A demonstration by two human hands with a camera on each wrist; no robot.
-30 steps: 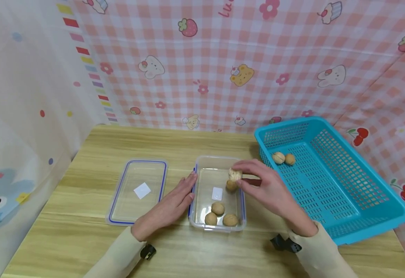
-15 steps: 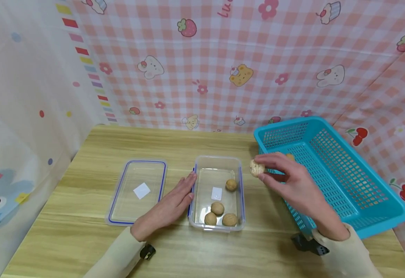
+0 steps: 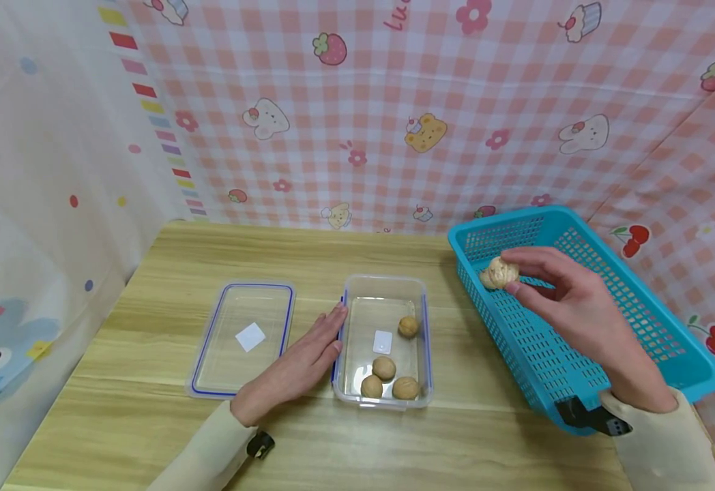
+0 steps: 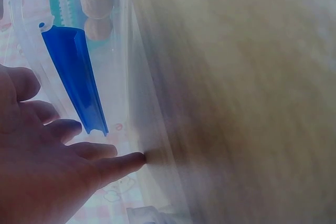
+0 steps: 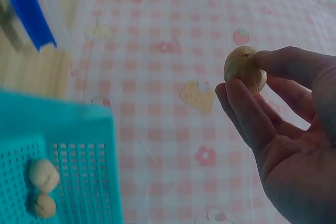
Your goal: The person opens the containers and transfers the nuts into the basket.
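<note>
- Your right hand [image 3: 587, 310] has carried the walnut [image 5: 244, 69] from the clear box [image 3: 363, 310] to the blue basket [image 5: 58, 114]; fingers pinch it, so it isn't released.
- Your left hand [image 3: 296, 358], fingers straight, still rests against the box.
- Four walnuts [image 3: 406, 388] remain inside.

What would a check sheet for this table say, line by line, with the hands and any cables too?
Surface: wooden table.
Job's things: clear box, four nuts inside; its lid lies off, to the left; blue basket at right, two nuts inside.
Clutter: nothing seen.
Hands: left hand at the box's left side, fingers straight; right hand pinches a nut.
Cables: nothing seen.
Surroundings: pink checked cloth behind, white cloth at left.
</note>
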